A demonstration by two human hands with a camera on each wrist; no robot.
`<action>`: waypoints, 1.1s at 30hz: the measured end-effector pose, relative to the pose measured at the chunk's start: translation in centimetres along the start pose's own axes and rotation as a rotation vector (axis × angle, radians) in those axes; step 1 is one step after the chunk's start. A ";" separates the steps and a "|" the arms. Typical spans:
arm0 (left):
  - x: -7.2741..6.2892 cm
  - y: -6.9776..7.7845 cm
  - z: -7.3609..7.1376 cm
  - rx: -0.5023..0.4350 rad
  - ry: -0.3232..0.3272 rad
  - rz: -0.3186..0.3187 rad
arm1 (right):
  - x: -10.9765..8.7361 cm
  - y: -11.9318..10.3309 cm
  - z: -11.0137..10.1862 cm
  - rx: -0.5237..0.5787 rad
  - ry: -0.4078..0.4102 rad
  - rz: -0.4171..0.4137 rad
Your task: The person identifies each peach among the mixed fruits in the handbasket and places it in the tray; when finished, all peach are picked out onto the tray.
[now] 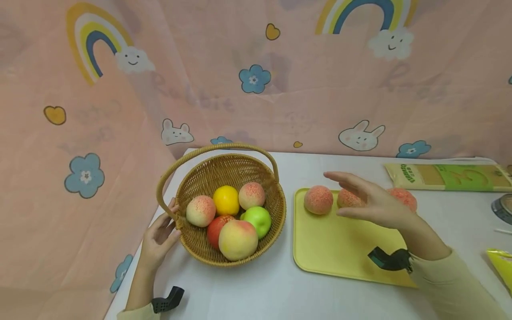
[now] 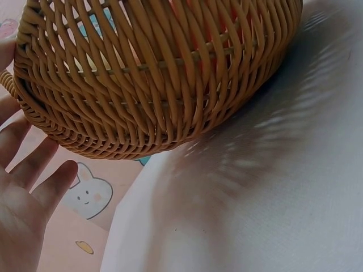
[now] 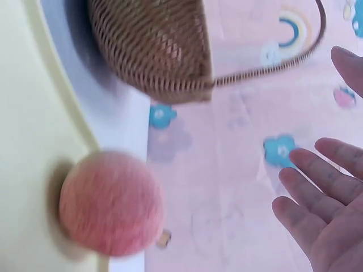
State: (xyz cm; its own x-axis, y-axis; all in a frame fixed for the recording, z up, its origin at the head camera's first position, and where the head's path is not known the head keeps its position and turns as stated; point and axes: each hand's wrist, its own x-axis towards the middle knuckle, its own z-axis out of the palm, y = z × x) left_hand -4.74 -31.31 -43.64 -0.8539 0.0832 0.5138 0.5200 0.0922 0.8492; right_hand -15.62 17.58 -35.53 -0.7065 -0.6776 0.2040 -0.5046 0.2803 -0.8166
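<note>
My left hand [image 1: 158, 240] grips the left rim of a wicker basket [image 1: 280, 222], near the foot of its arched handle [image 1: 216, 146]. Inside the basket lie a yellow orange-like fruit [image 1: 226, 201], a green apple [image 1: 258, 221], a red fruit [image 1: 218, 231], a large peach [image 1: 238, 240] and two smaller peaches [image 1: 201, 211]. My right hand [image 1: 372, 200] hovers above a yellow tray [image 1: 332, 249], fingers extended and thumb apart, holding nothing. Three pinkish peaches line the tray's far side: one at left [image 1: 318, 200], the others partly hidden behind the hand and wrist.
A long packet [image 1: 452, 177] with a green label lies behind the tray. At the right edge are a dark round container [image 1: 503, 208] and a yellow packet [image 1: 502, 266]. A pink patterned cloth [image 1: 296, 98] hangs behind the white table [image 1: 256, 289].
</note>
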 end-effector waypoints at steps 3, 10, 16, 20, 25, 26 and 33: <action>0.0 0.1 0.0 0.003 0.003 -0.006 | 1.7 -1.2 1.0 -0.029 -0.064 -0.012; 0.0 0.3 0.0 0.018 0.012 -0.018 | 6.4 -4.5 3.7 -0.042 -0.181 -0.137; 0.0 0.3 0.1 0.032 0.000 -0.024 | 10.3 -7.7 6.1 -0.048 -0.286 -0.148; 0.1 0.5 0.2 0.027 0.004 -0.043 | 13.2 -9.1 7.5 -0.042 -0.349 -0.171; 0.2 0.7 0.2 0.023 0.004 -0.047 | 16.8 -9.0 9.1 -0.006 -0.393 -0.193; 0.2 0.7 0.2 0.023 0.004 -0.044 | 17.4 -8.9 9.4 0.000 -0.404 -0.185; 0.1 0.5 0.3 0.021 -0.003 -0.015 | 20.9 -7.1 11.7 0.032 -0.531 -0.072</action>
State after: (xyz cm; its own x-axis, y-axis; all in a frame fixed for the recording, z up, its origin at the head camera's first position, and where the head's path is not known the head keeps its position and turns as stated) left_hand -4.53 -31.00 -43.21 -0.8617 0.0849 0.5003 0.5072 0.1142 0.8542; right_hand -21.00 -6.53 -31.75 -0.3185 -0.9473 -0.0339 -0.5213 0.2049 -0.8284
